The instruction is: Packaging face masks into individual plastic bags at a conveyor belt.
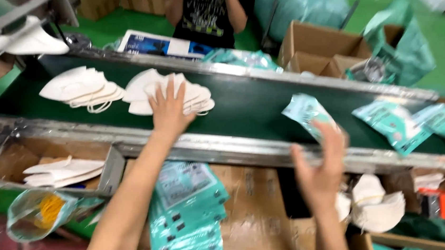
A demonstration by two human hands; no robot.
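We see our left hand stretched out flat over the dark green conveyor belt, its grip spread wide with the fingers fanned and the palm pressed down on a stack of white folded masks; the masks lie directly under and just beyond the fingertips, loosely fanned on the belt. Just to the left of that grip sits a second pile of white masks, apart from the first and untouched. Our right hand is raised nearer to us, its grip partly curled, and its fingertips pinch the lower end of a teal pouch that stands tilted above the metal rail edging the belt. Further to the right of that grip, more teal pouches lie flat on the belt, well apart from the hand. Below the left forearm a stack of teal pouches rests on a cardboard worktop, and to the left of it a cardboard tray holds a few white masks. Beyond the belt another person in a dark shirt stands beside open cardboard boxes.
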